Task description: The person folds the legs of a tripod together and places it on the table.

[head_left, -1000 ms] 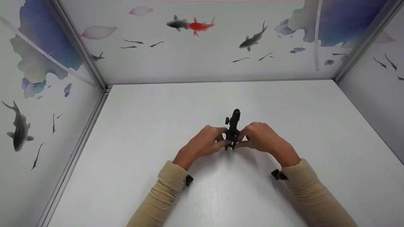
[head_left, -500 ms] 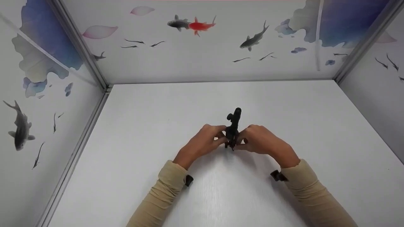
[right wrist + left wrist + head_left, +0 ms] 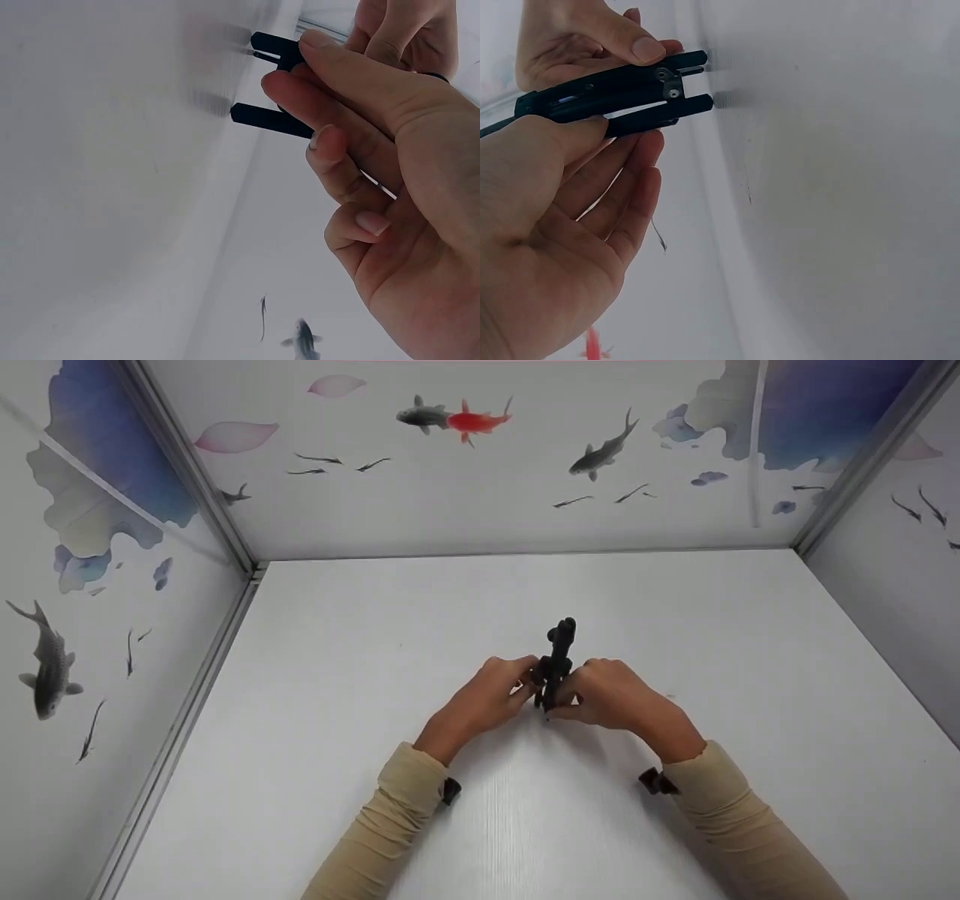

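A small black tripod (image 3: 560, 649) stands between the two hands in the head view, its top leaning slightly to the right. A knob sticks out near its upper end. My left hand (image 3: 484, 697) pinches one leg between thumb and fingers. From the other side, my right hand (image 3: 615, 694) pinches another part of the legs. In the left wrist view, the tripod legs (image 3: 660, 116) lie a little apart, with a small metal hinge between them. The right wrist view shows the leg ends (image 3: 266, 118) near the tabletop, partly hidden by my right fingers.
The hands work over a white tabletop (image 3: 390, 607). White panels printed with fish and leaves, such as the back panel (image 3: 517, 510), enclose its back and sides. Metal rails run along the corners. Small black devices sit at both cuffs.
The tripod has turned about its length, its knob shifting right and closer to the shaft. Its top has moved slightly right. My right hand has shifted a little left and nearer. Both hands keep hold.
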Tool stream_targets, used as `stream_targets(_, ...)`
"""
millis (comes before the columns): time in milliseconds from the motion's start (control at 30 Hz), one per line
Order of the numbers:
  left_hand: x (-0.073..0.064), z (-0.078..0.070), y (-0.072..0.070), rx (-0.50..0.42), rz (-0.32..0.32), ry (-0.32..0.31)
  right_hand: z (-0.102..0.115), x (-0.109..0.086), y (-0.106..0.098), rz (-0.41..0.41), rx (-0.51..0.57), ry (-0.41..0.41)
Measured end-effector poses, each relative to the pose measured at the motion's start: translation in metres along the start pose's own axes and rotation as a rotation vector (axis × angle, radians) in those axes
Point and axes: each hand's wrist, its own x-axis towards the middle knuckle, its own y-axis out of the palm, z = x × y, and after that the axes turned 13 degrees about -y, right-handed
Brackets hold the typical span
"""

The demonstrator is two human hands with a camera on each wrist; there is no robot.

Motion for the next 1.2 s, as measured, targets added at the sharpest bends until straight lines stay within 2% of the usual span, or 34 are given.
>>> stream_targets(200,-0.002,0.000,-0.004,0.019,0.027,-0.035,-0.003,-0.002,-0.005,0.050,0.030,0.025)
stream_targets(300,-0.005,0.000,-0.007,0.050,0.073,-0.090,-0.006,-0.006,-0.012,0.070,0.024,0.073)
stream_targets(400,-0.009,-0.003,-0.008,0.088,0.110,-0.157,-0.009,-0.009,-0.015,0.054,-0.004,0.115)
stream_targets(533,-0.011,-0.008,-0.004,0.135,0.089,-0.210,-0.011,-0.010,-0.013,0.029,-0.024,0.132)
stream_targets(700,-0.010,-0.011,0.003,0.176,0.013,-0.197,-0.010,-0.008,-0.009,0.013,-0.027,0.137)
stream_targets(800,-0.009,-0.011,0.005,0.178,-0.013,-0.186,-0.009,-0.006,-0.008,0.011,-0.030,0.141)
stream_targets(1200,-0.008,-0.009,0.003,0.183,-0.005,-0.146,-0.011,-0.005,-0.006,-0.011,-0.033,0.081)
